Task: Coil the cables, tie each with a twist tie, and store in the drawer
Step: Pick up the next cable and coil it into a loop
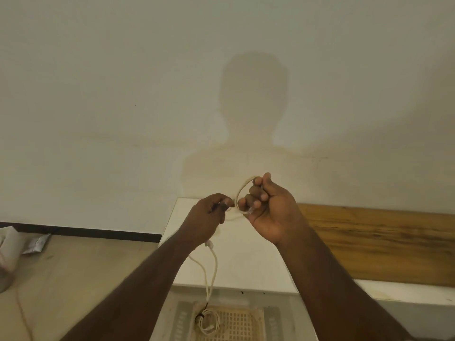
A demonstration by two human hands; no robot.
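Both my hands are raised in front of the wall, over a white cabinet top (246, 254). My right hand (268, 207) grips a small loop of a white cable (242, 187), with a clear connector sticking out under its fingers. My left hand (209, 215) pinches the same cable just left of the loop. The rest of that cable hangs down below my left wrist. In the open drawer (246, 323) below lies a coiled white cable (208, 322) with a dark twist tie on it.
A wooden board (384, 239) lies to the right along the wall. On the floor at the left are crumpled wrappers (34, 244) and a thin cord (23, 313). My shadow falls on the wall.
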